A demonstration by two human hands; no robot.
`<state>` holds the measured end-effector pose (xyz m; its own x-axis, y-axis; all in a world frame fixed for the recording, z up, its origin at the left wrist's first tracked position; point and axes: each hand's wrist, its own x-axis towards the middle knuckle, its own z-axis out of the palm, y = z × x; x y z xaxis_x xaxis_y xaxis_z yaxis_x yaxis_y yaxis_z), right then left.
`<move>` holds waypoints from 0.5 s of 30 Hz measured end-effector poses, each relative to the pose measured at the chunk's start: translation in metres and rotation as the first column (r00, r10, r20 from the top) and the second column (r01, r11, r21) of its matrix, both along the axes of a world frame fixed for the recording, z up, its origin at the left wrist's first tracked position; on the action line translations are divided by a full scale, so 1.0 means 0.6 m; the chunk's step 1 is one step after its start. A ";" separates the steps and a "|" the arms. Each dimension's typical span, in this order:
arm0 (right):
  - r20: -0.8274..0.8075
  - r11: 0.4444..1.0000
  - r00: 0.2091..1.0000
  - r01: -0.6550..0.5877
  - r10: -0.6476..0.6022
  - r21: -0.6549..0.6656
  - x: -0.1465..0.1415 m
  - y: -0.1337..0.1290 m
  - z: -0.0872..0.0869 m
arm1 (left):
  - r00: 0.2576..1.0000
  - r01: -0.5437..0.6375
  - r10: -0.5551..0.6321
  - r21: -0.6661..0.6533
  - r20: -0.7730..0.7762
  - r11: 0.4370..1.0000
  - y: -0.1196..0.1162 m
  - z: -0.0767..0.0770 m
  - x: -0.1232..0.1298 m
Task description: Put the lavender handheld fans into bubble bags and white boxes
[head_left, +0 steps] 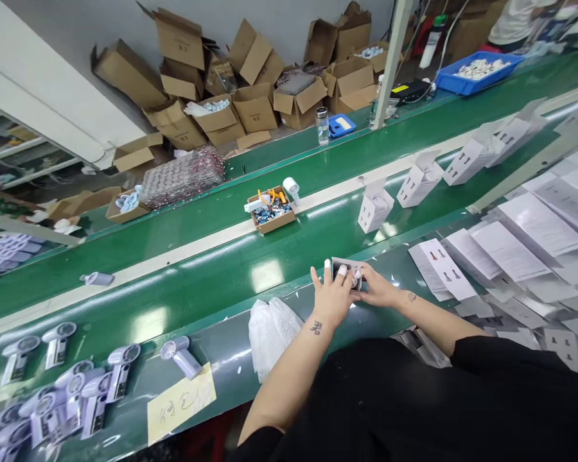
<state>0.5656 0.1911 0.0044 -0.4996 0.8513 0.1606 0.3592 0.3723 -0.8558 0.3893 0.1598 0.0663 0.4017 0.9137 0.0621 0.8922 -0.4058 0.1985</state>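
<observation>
A small open white box (341, 262) is held over the near edge of the green work surface. My right hand (376, 287) grips its right side, fingers wrapped round it. My left hand (334, 296) is at the box opening, thumb and forefinger closed at its near side, the other fingers stretched out. White covers sit on some left fingertips. Something pale and rounded (357, 277) shows inside the box, partly hidden by my fingers. Left of my left forearm lies a crumpled white plastic bag (272, 333).
Lilac handheld fans (96, 401) lie at the lower left, one fan (180, 354) near a yellow note (182, 403). Upright white boxes (374, 208) stand on the green belt (212, 276). Flat printed cartons (525, 240) overlap at right. A parts box (275, 221) sits mid-line.
</observation>
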 end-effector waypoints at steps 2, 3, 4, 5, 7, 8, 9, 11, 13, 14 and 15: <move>0.012 0.999 1.000 -0.024 0.025 -0.047 0.002 0.016 0.015 | 0.999 -0.039 0.039 -0.025 -0.002 0.999 0.016 0.014 0.016; 0.023 0.997 0.999 -0.041 0.042 -0.068 0.002 0.028 0.023 | 0.998 -0.059 0.059 -0.039 0.008 0.997 0.023 0.023 0.018; 0.038 0.995 0.997 -0.058 0.061 -0.079 0.003 0.042 0.031 | 0.996 -0.075 0.077 -0.050 0.034 0.996 0.027 0.031 0.015; 0.054 0.994 0.996 -0.069 0.074 -0.079 0.003 0.060 0.038 | 0.992 -0.090 0.094 -0.053 0.080 0.994 0.029 0.036 0.005; 0.081 0.997 0.994 -0.063 0.067 -0.053 0.000 0.107 0.048 | 0.960 -0.153 0.157 -0.034 0.230 0.988 0.022 0.032 -0.040; 0.090 0.998 0.995 -0.047 0.050 -0.033 -0.002 0.135 0.051 | 0.921 -0.221 0.217 -0.026 0.322 0.975 0.014 0.021 -0.074; 0.099 1.000 0.995 -0.019 0.021 -0.013 -0.005 0.165 0.050 | 0.856 -0.327 0.312 -0.036 0.413 0.944 0.001 0.005 -0.115; 0.139 0.999 0.990 0.035 -0.036 0.012 -0.013 0.226 0.043 | 0.619 -0.577 0.554 -0.157 0.556 0.802 -0.033 -0.036 -0.213; 0.206 0.998 0.977 0.063 -0.060 -0.008 -0.021 0.278 0.031 | 0.283 -0.798 0.785 -0.320 0.551 0.511 -0.078 -0.069 -0.323; 0.239 0.997 0.969 0.067 -0.058 -0.030 -0.026 0.298 0.025 | 0.135 -0.867 0.839 -0.347 0.528 0.358 -0.104 -0.077 -0.379; 0.263 0.996 0.964 0.065 -0.048 -0.055 -0.030 0.313 0.020 | 0.013 -0.909 0.838 -0.342 0.545 0.237 -0.130 -0.079 -0.436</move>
